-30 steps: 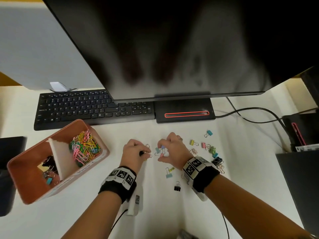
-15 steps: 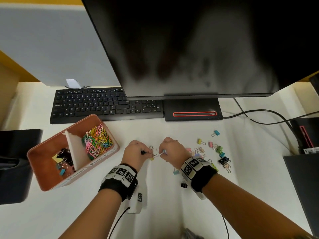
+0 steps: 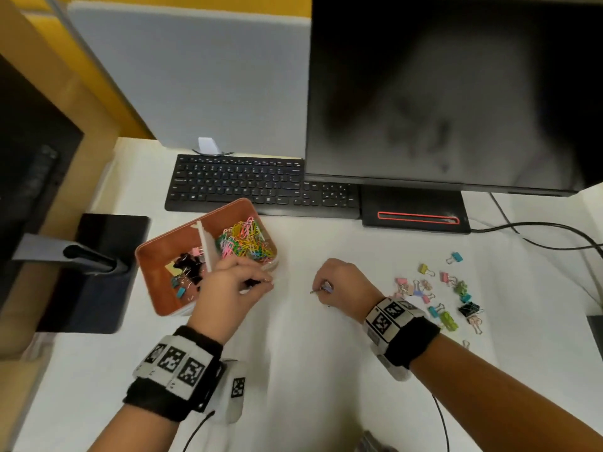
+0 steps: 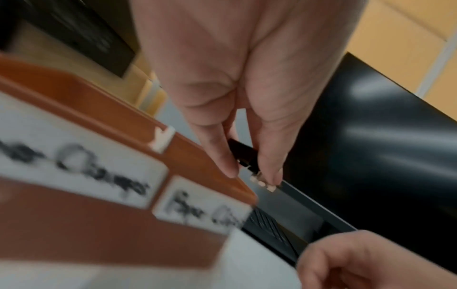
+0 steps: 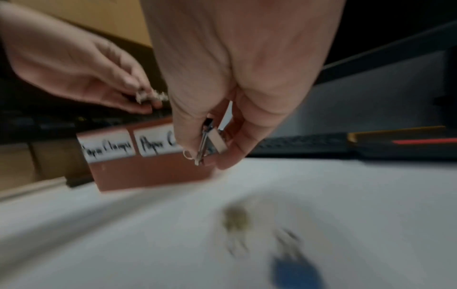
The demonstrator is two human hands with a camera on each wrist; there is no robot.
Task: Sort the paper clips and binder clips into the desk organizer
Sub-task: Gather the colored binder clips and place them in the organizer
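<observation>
At the far left of the white desk (image 3: 293, 402) stood a black monitor base (image 3: 98, 272). Beside it sat the terracotta desk organizer (image 3: 153, 288), split by a white divider (image 3: 205, 246). Its left compartment held black, pink and blue binder clips (image 3: 186, 269); its right compartment held a heap of coloured paper clips (image 3: 243, 239). In the wrist views the front labels were blurred, reading roughly "Paper Clamps" and "Paper C…".

The left hand (image 3: 225, 295) hovered at the organizer's near right corner, its thumb and fingers closed on a black binder clip (image 4: 243, 154) with the wire handles poking out past the fingertips.

Further right, apart from it, the right hand (image 3: 342, 282) was curled over the desk, pinching a pale binder clip (image 5: 215, 140) by its folded metal handles.

To the right of that wrist lay the loose binder clips (image 3: 437, 298), scattered in pink, yellow, green, blue and black.

Behind everything ran a black keyboard (image 3: 235, 184), with a dark monitor (image 3: 456, 93) and its red-striped stand (image 3: 414, 207) to the right.
</observation>
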